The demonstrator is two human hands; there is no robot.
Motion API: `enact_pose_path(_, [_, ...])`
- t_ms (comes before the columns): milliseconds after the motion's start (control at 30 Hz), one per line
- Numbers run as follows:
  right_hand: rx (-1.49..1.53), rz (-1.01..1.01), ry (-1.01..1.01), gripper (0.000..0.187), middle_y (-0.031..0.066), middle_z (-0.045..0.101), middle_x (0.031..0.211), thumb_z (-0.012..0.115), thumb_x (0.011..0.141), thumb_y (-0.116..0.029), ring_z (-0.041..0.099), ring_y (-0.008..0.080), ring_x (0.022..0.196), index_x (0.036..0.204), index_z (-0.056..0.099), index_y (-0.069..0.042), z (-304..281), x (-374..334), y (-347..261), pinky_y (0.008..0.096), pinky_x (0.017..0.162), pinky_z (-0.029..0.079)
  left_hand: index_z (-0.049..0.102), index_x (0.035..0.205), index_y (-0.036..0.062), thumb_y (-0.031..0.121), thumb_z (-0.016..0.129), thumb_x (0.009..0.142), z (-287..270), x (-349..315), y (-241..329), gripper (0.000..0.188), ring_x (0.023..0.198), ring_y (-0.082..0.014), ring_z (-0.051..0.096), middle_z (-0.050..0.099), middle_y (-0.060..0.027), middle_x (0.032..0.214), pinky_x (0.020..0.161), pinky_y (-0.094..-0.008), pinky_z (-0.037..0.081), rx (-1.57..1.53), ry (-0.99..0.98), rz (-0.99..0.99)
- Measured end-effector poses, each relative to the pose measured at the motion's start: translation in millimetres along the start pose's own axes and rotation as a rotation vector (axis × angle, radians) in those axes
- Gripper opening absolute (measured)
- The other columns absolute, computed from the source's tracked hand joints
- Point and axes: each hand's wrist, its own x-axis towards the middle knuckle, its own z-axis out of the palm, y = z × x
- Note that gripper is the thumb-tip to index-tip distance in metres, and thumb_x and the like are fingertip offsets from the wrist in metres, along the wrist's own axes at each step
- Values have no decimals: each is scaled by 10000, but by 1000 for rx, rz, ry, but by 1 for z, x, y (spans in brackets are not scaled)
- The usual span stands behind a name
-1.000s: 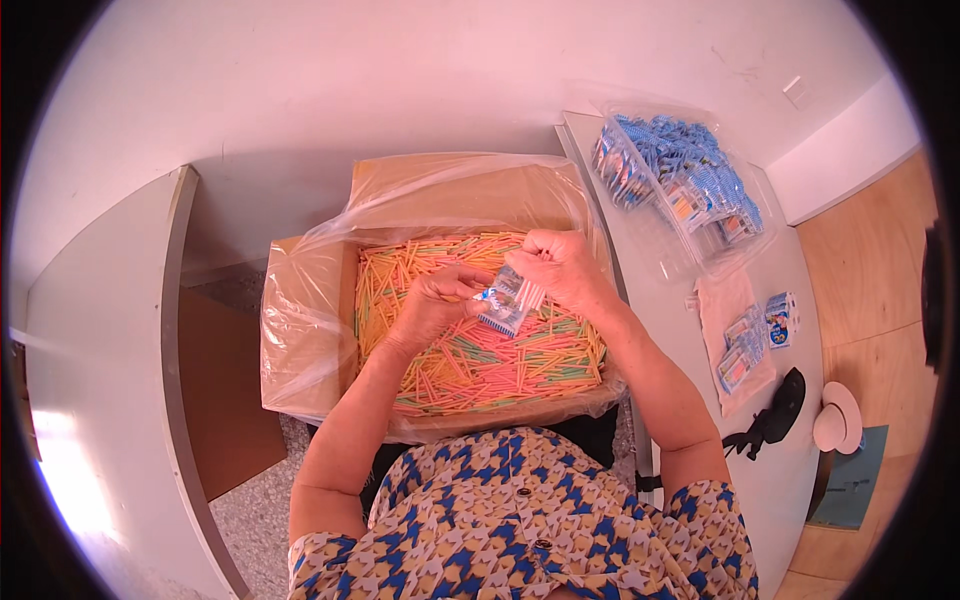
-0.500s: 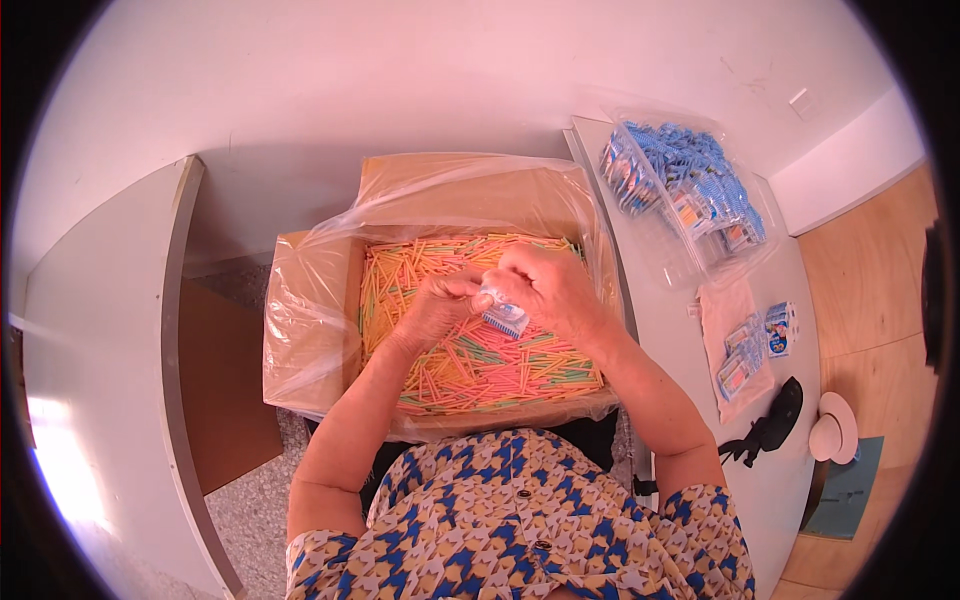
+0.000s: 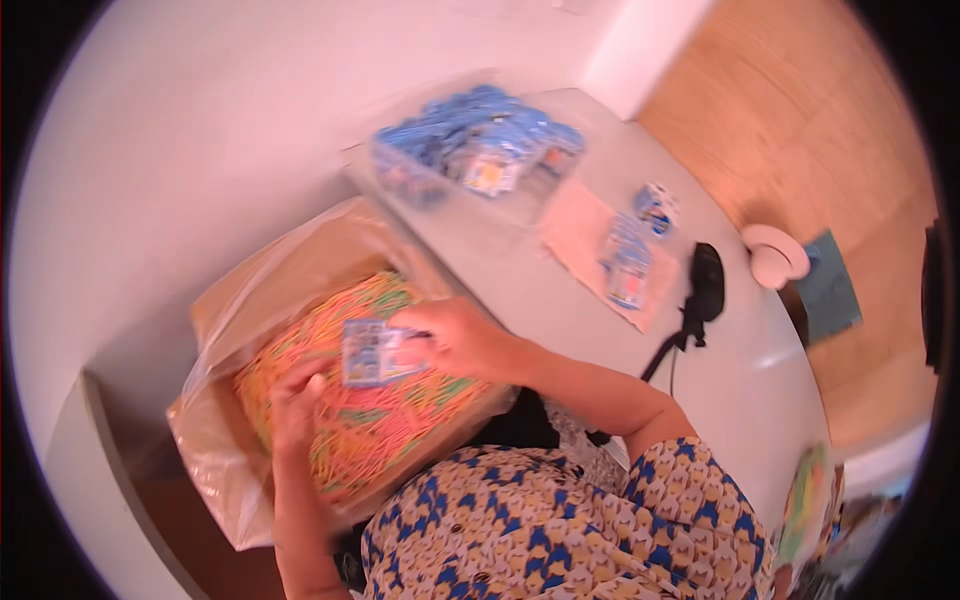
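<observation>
My right hand (image 3: 452, 340) is closed on a small clear packet with blue edges and printing (image 3: 366, 352), holding it above the box. To its left, my left hand (image 3: 296, 400) is apart from the packet, its thumb and fingers parted with nothing seen between them. Beneath both hands, a cardboard box (image 3: 290, 248) lined with clear plastic holds a mass of thin pink, orange, yellow and green sticks (image 3: 385, 425). The picture is blurred by motion.
On the grey table (image 3: 480, 270) stands a clear plastic bin (image 3: 405, 188) heaped with blue packets (image 3: 470, 125). A pink cloth (image 3: 580, 235) with several packets (image 3: 626, 262) lies beside it, near a black strapped object (image 3: 705, 285). Farther right is a pale hat-shaped object (image 3: 775, 255).
My view has turned right, bringing the bin and table closer to the middle. My hands have separated; the packet, earlier between both, is now in my right hand alone.
</observation>
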Motion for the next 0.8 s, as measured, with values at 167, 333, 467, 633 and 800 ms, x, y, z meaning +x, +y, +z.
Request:
enact_pose_path(167, [-197,431,406,351,92,682,957,692,722,-130,659,187,839,1058,636,-43,-136,-100,71,310,752,517,672,1044,-9,235,654,848,-3,8,4,313,995,-173,580,659,-83,1031,925,-332,412,14,-28,-33])
enact_pose_path(333, [-714,586,627,342,144,678,902,670,695,-148,655,293,841,1019,646,-42,-225,-197,174,366,759,505,668,1056,-12,136,622,873,-5,-2,11,240,939,-150,601,665,-60,991,861,-286,443,105,121,-104])
enact_pose_path(467, [-1036,469,532,449,136,630,1026,693,628,-93,585,317,976,1073,637,-86,-235,-240,218,387,880,455,677,1042,-1,126,653,856,7,4,7,227,899,-110,601,672,-48,969,801,-266,470,271,115,-131])
enact_pose_path(633, [-1012,335,669,437,140,586,1150,680,664,-8,522,336,1093,1094,604,-38,-222,-203,165,400,956,414,664,995,7,182,748,767,34,26,15,300,806,-130,609,659,-55,834,753,-281,482,785,16,-40])
enact_pose_path(800, [-857,238,697,423,137,560,1184,651,717,30,494,327,1125,1132,584,-19,-200,-175,125,388,981,388,608,955,32,230,819,670,65,43,-2,406,799,-186,646,660,-73,815,685,-328,494,1388,72,-54])
